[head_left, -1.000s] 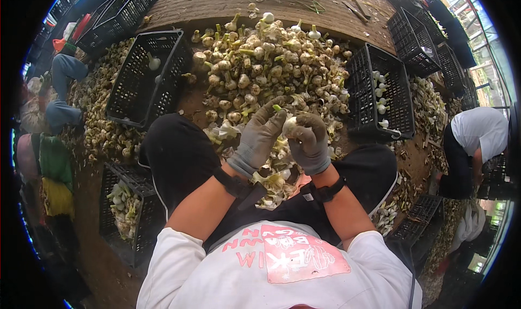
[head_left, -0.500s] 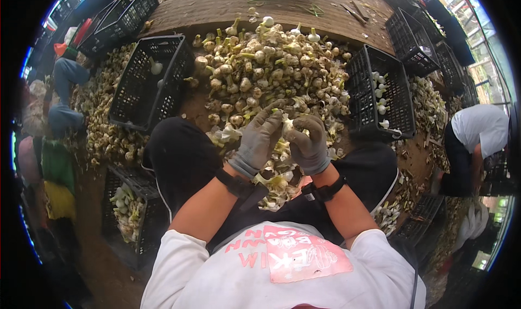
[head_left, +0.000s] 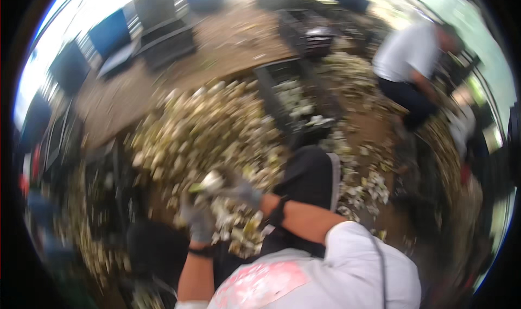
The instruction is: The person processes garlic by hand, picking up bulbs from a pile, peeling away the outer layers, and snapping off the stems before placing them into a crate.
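Note:
Motion blurs the view. A white garlic bulb with a short green stem shows at the fingertips of my gloved left hand, which seems closed on its stem end. Close beside the bulb is my gloved right hand, its fingers too smeared to read. Both gloves are grey. Beyond the hands spreads a big heap of unpeeled garlic bulbs. Loose papery garlic skins lie below the hands, between my legs.
A black crate holding white bulbs stands right of the heap. Another dark crate is on the left. A person in a white top bends over at the upper right. Husks litter the ground by my right knee.
The whole view has swung round to the right and blurred, so the heap and my hands appear farther left. A clean white bulb now shows plainly between the gloves.

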Demonstrator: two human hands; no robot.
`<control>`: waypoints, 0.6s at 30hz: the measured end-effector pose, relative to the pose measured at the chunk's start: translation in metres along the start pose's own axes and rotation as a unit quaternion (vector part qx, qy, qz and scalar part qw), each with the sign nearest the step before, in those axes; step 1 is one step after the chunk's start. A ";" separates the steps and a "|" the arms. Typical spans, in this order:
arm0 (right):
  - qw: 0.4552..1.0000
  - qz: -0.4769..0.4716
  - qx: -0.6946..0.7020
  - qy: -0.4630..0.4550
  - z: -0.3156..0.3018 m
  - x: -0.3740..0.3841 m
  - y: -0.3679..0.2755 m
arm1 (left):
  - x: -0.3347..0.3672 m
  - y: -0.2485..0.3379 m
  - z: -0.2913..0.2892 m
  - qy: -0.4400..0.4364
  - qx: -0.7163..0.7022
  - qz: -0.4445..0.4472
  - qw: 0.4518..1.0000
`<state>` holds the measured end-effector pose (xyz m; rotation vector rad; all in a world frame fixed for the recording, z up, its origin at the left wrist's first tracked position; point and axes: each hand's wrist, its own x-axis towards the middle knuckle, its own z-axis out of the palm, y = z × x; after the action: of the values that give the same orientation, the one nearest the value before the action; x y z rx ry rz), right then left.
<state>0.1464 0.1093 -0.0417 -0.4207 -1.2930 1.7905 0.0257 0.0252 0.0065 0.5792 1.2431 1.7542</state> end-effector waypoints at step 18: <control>0.948 0.204 0.243 0.004 0.002 0.002 0.001 | 0.031 -0.026 -0.028 -0.088 0.170 0.027 0.981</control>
<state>0.1440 0.1097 -0.0412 -0.4341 -0.7437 2.3681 -0.0013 0.0406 -0.0319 0.9522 1.4215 1.5046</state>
